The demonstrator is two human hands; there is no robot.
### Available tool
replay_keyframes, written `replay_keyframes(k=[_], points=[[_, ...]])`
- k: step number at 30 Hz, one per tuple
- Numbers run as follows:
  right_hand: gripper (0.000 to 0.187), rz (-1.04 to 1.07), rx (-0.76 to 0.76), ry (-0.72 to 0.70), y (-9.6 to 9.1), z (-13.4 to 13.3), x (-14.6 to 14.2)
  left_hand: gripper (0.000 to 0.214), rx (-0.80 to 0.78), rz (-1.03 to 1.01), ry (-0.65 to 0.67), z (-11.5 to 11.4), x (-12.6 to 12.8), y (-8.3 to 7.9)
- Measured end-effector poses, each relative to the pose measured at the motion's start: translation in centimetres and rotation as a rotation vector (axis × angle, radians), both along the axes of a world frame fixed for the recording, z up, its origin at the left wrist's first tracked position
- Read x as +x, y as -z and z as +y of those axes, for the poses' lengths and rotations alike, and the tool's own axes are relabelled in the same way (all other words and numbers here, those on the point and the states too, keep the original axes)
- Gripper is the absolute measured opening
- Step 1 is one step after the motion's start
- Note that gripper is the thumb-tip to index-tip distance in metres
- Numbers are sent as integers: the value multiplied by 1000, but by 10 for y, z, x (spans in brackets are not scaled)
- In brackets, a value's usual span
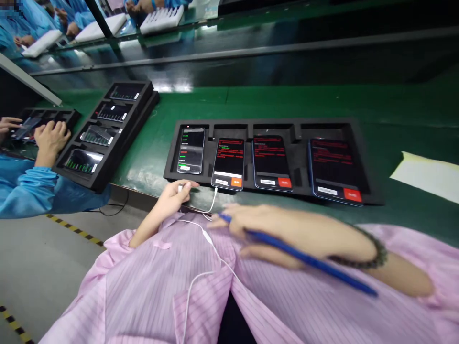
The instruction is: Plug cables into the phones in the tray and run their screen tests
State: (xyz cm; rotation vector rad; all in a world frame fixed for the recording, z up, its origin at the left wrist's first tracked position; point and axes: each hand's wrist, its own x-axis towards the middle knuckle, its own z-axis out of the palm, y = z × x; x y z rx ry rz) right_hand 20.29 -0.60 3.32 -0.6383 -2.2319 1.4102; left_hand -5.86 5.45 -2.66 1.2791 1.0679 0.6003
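My left hand (175,196) is closed at the table's front edge, below the leftmost phone (191,150); a small white piece shows between its thumb and fingers, its kind unclear. A blue pen (311,260) lies through the fingers of my right hand (265,224), which is blurred in front of the tray. Several phones with lit screens rest in a black foam tray (211,130). The second phone (228,162) from the left has a white earphone cable (207,236) at its lower edge, which runs down over my pink striped smock. Red text fills the screens of the right phones (270,160).
To the left stand stacked black trays (134,129) with several more phones. Beside them a co-worker's hand (52,138) in a blue sleeve works at another tray. A pale paper sheet (426,174) lies at the right. Across the bench are more people in blue and white trays (163,19).
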Motion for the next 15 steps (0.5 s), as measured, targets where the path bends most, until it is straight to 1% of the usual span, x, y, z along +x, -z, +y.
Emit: replay_keyframes(k=[1, 3, 4, 6, 8, 10, 13, 15], points=[[11, 27, -20, -53, 0, -12, -8, 71, 7, 10, -18, 1, -7, -1], [19, 83, -22, -96, 2, -24, -20, 70, 24, 41, -37, 4, -19, -6], [23, 108, -11, -86, 3, -24, -24, 69, 42, 56, -48, 6, -22, -10], [26, 114, 21, -54, 6, -18, -27, 67, 88, 73, -65, 8, -26, -18], [26, 74, 49, -42, 7, -11, -26, 65, 136, 78, -68, 8, -24, -26], [29, 14, 52, -60, 9, -8, -24, 63, 167, 78, -47, 6, -20, -30], [29, -68, 58, -48, 16, -8, -22, 62, 167, 75, 29, 3, -13, -29], [26, -104, 108, 13, 21, -10, -20, 61, 155, 72, 71, 1, -10, -25]])
